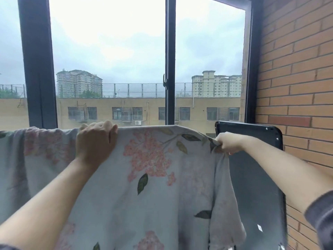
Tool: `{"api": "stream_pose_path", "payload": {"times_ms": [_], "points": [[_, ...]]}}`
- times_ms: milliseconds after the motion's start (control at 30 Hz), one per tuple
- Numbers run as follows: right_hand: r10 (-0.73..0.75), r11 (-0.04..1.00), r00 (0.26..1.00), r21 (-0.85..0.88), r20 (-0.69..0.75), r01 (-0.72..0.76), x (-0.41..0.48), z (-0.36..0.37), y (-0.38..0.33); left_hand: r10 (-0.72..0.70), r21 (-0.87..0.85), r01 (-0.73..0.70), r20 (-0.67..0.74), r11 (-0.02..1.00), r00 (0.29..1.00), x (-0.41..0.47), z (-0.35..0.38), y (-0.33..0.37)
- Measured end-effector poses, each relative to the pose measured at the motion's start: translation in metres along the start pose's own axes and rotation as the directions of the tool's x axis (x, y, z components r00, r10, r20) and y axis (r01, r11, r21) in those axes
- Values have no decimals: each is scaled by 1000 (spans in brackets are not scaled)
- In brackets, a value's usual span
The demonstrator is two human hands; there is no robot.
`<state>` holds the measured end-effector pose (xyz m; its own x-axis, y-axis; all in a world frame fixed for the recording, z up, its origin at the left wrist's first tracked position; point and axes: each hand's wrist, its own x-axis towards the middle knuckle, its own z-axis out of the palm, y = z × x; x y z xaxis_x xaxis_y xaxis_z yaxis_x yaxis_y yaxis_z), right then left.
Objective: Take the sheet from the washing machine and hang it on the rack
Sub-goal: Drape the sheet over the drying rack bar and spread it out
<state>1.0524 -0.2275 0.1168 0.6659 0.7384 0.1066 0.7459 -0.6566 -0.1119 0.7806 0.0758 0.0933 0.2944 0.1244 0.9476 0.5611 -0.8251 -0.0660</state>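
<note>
- Our left hand (96, 139) curled over the top fold of the sheet (153, 177); our right hand (227, 143) pinched its right edge, well apart from the left.
- The sheet hung draped over the rack, whose bar lay hidden beneath it.
- We judged that a hard rightward tug could drag it off or leave the left side bunched.
- Its loose right side could snag the dark panel (255, 177) just beside it.

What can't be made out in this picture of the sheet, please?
Head view:
- Rack: hidden under the sheet.
- Sheet's bottom: cut off by the lower edge.
- Left hand fingertips: curled behind the sheet's top.
- Dark panel right of it: identity unclear, partly behind the right hand.
</note>
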Motion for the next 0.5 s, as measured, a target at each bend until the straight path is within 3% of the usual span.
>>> {"api": "stream_pose_path", "payload": {"times_ms": [33,133,233,267,400,500], "points": [[34,999,998,-34,-56,-36,0,-1,4,6,2,-7,7,1000,1000,1,1,2],[148,976,989,-156,-27,-151,-3,3,4,14,12,-14,15,1000,1000,2,2,5],[261,920,925,-218,-276,-325,-7,-1,6,5,19,-5,11,1000,1000,2,4,4],[286,910,912,-213,-294,-355,-10,-2,9,5,25,-5,9,1000,1000,2,4,3],[313,932,949,-204,36,-299,-17,14,20,-46,42,44,49,998,998,3,3,4],[335,933,941,-161,53,-323,-22,28,33,-78,24,77,65,997,995,10,5,23]]}}
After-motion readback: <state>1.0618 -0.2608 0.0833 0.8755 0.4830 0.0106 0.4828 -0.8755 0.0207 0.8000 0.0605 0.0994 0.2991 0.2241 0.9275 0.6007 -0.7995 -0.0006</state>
